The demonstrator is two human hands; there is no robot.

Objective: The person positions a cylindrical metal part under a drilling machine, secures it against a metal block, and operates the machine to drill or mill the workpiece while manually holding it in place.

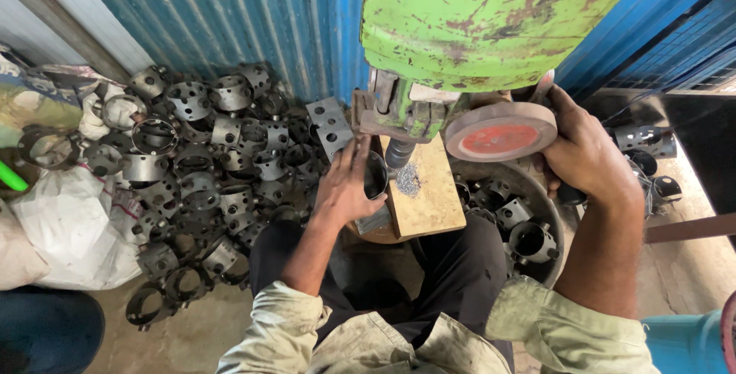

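My left hand [346, 182] grips a dark metal ring part [376, 175] and holds it against a wooden block [429, 194] under the bit [399, 153] of a green drill press [475, 21]. Metal shavings [408, 179] lie on the block beside the ring. My right hand [586, 152] is wrapped around the press's dark feed handle [569, 194], just right of a round reddish wheel [502, 132].
A large heap of perforated metal rings [199, 159] covers the floor at left, next to white sacks [69, 228]. A round basin [553, 224] with several rings sits at right. Blue corrugated wall [253, 14] stands behind. More rings [648, 140] lie far right.
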